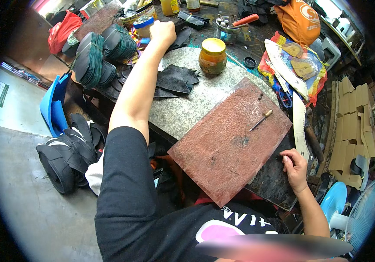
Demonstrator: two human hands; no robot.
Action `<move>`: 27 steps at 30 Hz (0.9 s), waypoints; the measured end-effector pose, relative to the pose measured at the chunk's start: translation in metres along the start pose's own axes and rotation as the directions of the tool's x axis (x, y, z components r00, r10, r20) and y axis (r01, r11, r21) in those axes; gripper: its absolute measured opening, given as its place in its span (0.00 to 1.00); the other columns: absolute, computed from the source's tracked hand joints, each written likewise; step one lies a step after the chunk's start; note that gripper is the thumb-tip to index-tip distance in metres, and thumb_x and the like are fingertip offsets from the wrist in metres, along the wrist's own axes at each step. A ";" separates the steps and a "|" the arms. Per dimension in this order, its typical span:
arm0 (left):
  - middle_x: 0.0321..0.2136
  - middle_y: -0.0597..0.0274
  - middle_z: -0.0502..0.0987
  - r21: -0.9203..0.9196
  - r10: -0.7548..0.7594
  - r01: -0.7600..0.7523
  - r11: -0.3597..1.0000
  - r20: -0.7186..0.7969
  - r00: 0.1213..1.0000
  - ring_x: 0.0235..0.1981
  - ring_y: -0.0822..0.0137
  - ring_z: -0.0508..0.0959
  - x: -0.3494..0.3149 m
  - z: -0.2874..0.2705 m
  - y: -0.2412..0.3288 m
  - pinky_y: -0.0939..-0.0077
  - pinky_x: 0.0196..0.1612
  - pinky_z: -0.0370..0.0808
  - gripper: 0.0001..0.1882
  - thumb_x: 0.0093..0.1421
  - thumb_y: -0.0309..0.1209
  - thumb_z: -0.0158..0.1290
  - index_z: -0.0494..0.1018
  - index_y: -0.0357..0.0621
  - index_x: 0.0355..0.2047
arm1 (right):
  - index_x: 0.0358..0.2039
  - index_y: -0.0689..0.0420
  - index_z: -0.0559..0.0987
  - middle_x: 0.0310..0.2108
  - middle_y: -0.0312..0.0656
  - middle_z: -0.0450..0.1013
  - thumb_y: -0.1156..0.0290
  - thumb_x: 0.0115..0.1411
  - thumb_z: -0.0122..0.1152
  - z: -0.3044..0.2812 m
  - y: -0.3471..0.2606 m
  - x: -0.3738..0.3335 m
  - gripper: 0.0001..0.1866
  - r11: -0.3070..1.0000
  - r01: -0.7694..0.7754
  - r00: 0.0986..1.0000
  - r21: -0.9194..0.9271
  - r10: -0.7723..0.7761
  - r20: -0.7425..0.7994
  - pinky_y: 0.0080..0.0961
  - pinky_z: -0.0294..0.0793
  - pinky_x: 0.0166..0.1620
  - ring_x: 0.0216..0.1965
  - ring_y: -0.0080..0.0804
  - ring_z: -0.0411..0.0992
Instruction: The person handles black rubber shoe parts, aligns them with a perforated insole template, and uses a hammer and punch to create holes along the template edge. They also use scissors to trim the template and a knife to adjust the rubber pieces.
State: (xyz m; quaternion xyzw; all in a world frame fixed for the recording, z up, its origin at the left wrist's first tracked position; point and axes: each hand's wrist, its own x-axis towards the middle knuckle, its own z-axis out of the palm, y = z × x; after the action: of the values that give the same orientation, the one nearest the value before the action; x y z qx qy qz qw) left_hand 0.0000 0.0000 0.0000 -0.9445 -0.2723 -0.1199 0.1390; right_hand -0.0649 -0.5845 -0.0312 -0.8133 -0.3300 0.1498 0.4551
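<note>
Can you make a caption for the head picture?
Left hand at a blue-lidded tub, right hand beside a reddish board.

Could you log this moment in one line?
Left hand: at blue-lidded tub | right hand: beside reddish board | thin tool: on board

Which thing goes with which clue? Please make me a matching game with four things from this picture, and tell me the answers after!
Things:
1. Wooden-handled tool
2. Left hand
3. Fan
4. Yellow-lidded jar

Clues:
A. Near the picture's lower right corner
B. Standing on the speckled grey slab
C. Lying on the reddish-brown board
D. Up by the blue-lidded tub

Right pairs: 1-C, 2-D, 3-A, 4-B
</note>
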 end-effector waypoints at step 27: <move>0.44 0.51 0.80 -0.126 0.174 -0.171 0.977 0.017 0.985 0.44 0.48 0.81 -0.092 -0.042 0.012 0.53 0.47 0.77 0.24 0.57 0.25 0.47 0.73 0.61 0.53 | 0.38 0.62 0.80 0.26 0.35 0.70 0.77 0.65 0.54 0.002 0.003 0.000 0.06 0.999 0.014 1.000 0.048 -0.013 -0.018 0.17 0.65 0.24 0.19 0.17 0.66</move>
State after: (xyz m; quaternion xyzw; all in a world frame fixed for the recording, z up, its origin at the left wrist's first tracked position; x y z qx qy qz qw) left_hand -0.0753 -0.0675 0.0089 -0.9730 -0.1832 -0.1108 0.0859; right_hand -0.0650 -0.5838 -0.0346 -0.8013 -0.3278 0.1472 0.4784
